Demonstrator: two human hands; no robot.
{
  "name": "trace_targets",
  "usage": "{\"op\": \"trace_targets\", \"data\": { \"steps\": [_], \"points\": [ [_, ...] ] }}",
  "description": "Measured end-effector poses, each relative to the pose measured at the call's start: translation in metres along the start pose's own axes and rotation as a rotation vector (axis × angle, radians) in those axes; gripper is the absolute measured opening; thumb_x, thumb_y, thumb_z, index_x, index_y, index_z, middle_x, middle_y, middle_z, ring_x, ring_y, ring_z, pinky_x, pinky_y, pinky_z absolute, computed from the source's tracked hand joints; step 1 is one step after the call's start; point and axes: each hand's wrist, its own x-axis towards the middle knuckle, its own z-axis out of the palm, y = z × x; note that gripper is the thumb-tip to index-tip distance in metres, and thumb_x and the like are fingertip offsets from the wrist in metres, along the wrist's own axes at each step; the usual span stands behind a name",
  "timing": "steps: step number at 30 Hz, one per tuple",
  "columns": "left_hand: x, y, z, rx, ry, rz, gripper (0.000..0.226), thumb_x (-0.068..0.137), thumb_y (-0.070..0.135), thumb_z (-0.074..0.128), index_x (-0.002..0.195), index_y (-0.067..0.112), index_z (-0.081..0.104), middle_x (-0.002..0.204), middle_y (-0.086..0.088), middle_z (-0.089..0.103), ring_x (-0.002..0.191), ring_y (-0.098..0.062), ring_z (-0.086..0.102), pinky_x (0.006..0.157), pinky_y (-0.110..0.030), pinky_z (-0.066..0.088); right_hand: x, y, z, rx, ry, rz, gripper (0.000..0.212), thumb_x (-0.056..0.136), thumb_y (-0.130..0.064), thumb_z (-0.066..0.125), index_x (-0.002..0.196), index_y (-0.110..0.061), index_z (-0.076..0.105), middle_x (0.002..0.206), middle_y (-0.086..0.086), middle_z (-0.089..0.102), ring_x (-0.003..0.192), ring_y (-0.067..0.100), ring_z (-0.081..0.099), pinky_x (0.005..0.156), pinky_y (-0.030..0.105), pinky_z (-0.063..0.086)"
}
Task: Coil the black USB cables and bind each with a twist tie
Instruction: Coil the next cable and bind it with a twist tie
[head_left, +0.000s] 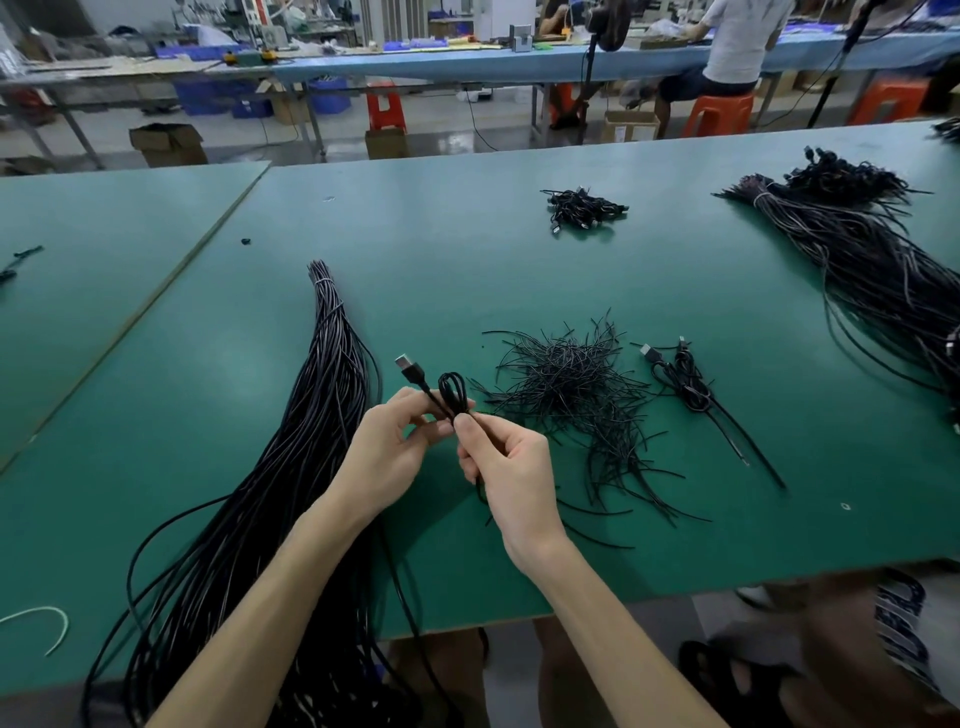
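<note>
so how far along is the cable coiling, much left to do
Early, it seems. Done: one tied cable right of the twist tie pile, plus a small heap farther back that looks finished. In hand: the left hand and right hand pinch a cable with just its first small loop formed. Left: the big bundle on the left and another bundle at the far right.

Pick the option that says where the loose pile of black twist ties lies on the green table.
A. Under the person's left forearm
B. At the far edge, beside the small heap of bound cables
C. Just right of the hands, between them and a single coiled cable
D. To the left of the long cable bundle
C: the pile of twist ties spreads just right of the right hand, with the single coiled cable lying beyond it to the right.
</note>
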Motion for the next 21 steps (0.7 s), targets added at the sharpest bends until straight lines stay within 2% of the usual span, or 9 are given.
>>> {"op": "trace_targets", "data": {
  "steps": [4, 7, 8, 13, 16, 21],
  "points": [
    [-0.0014, -0.0001, 0.0003, 0.012, 0.01, 0.008, 0.051, 0.09, -0.017, 0.058, 0.118, 0.021, 0.077, 0.104, -0.009, 0.064, 0.106, -0.019, 0.063, 0.1, -0.042, 0.055, -0.0017, 0.0002, 0.001, -0.113, 0.028, -0.022, 0.022, 0.104, -0.034, 0.061, 0.097, -0.026, 0.08, 0.064, -0.012, 0.057, 0.06, 0.005, 0.048, 0.059, 0.021, 0.042],
    [-0.0021, 0.0037, 0.0016, 0.016, 0.002, 0.043, 0.052, 0.092, -0.017, 0.06, 0.119, 0.024, 0.075, 0.106, -0.007, 0.066, 0.109, -0.014, 0.063, 0.099, -0.027, 0.052, -0.0021, 0.0, 0.0012, -0.165, 0.068, -0.027, 0.023, 0.105, -0.035, 0.06, 0.1, -0.022, 0.079, 0.063, -0.011, 0.059, 0.059, 0.003, 0.049, 0.058, 0.019, 0.042],
    [-0.0021, 0.0047, 0.0019, 0.012, -0.003, 0.049, 0.051, 0.092, -0.017, 0.061, 0.119, 0.024, 0.075, 0.107, -0.007, 0.067, 0.111, -0.015, 0.062, 0.1, -0.026, 0.052, -0.0022, -0.0004, 0.0011, -0.167, 0.074, -0.024, 0.024, 0.105, -0.034, 0.059, 0.101, -0.021, 0.078, 0.063, -0.012, 0.059, 0.059, 0.003, 0.049, 0.058, 0.018, 0.042],
    [-0.0015, 0.0056, -0.0011, 0.031, -0.028, 0.06, 0.044, 0.093, -0.016, 0.06, 0.123, 0.014, 0.074, 0.11, 0.001, 0.072, 0.115, -0.023, 0.058, 0.101, -0.037, 0.053, -0.0032, -0.0042, 0.0008, -0.189, 0.053, -0.026, 0.025, 0.106, -0.034, 0.057, 0.099, -0.023, 0.078, 0.063, -0.011, 0.058, 0.059, 0.004, 0.048, 0.058, 0.021, 0.041],
    [-0.002, 0.0071, -0.0024, 0.088, -0.022, 0.094, 0.038, 0.097, -0.011, 0.06, 0.121, 0.013, 0.075, 0.114, 0.003, 0.069, 0.115, -0.02, 0.061, 0.1, -0.032, 0.051, -0.004, -0.0047, 0.0022, -0.241, 0.05, -0.03, 0.025, 0.107, -0.034, 0.054, 0.101, -0.022, 0.076, 0.063, -0.014, 0.057, 0.057, 0.003, 0.046, 0.055, 0.019, 0.04],
    [-0.0017, 0.0059, -0.0023, 0.156, 0.037, 0.122, 0.019, 0.095, -0.008, 0.063, 0.1, 0.003, 0.077, 0.094, 0.003, 0.064, 0.09, -0.011, 0.063, 0.082, -0.022, 0.05, -0.005, -0.0057, 0.0022, -0.332, 0.025, -0.044, 0.029, 0.109, -0.033, 0.05, 0.108, -0.019, 0.075, 0.065, -0.014, 0.056, 0.059, 0.002, 0.05, 0.058, 0.018, 0.039]
  ]
}}
